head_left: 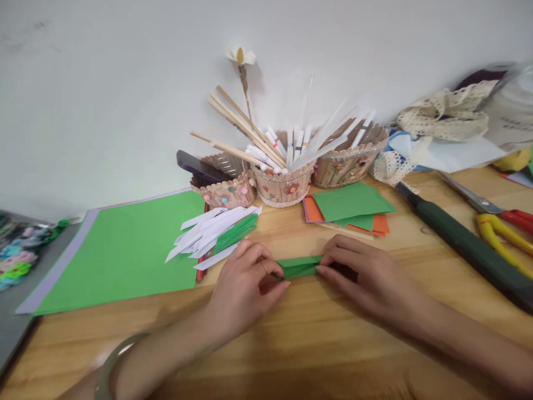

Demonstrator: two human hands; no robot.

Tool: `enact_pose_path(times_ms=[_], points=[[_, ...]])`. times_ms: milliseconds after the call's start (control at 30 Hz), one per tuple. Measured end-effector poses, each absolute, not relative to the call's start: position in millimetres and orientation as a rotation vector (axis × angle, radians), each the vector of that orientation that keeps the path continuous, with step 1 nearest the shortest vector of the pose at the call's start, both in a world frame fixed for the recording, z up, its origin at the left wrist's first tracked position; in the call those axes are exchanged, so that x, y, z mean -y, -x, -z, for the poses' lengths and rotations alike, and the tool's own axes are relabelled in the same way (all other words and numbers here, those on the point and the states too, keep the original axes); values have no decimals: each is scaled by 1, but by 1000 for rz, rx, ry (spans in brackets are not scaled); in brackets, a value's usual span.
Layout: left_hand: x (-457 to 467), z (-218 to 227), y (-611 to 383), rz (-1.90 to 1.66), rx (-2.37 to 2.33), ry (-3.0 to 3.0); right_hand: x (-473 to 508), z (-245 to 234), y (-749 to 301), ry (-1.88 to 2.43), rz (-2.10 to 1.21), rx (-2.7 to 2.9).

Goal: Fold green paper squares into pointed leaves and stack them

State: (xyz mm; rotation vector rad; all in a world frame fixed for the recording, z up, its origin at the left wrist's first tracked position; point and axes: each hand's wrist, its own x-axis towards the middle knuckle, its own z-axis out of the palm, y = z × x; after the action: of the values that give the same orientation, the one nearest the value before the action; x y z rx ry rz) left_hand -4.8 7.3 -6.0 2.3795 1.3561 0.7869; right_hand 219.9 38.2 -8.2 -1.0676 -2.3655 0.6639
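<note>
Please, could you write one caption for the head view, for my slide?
Left hand and right hand hold a green paper strip by its ends, before decorated holders on a wooden table.

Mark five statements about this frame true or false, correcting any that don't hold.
1. The left hand and the right hand hold opposite ends of the green strip. True.
2. A ring is worn on the right hand. False: the ring is on the left hand.
3. The top sheet of the small paper stack is green. True.
4. The white slips lie to the right of the strip. False: the white slips lie to its left, some overlapping the big green sheet.
5. A white flower rises higher than the sticks. True.
</note>
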Motion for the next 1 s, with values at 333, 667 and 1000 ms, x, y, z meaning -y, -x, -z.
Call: enact_pose_path(times_ms=[333, 667, 1000], points=[[-13, 7, 7, -803, -1141, -2650, -41, 8, -228, 926, -633, 2442], [-19, 6, 10, -676, -1082, -2780, -45, 7, -233, 870, -648, 2430], [-15, 7, 5, -799, -1200, -2530, -45, 8, -231, 925, -612, 2409]])
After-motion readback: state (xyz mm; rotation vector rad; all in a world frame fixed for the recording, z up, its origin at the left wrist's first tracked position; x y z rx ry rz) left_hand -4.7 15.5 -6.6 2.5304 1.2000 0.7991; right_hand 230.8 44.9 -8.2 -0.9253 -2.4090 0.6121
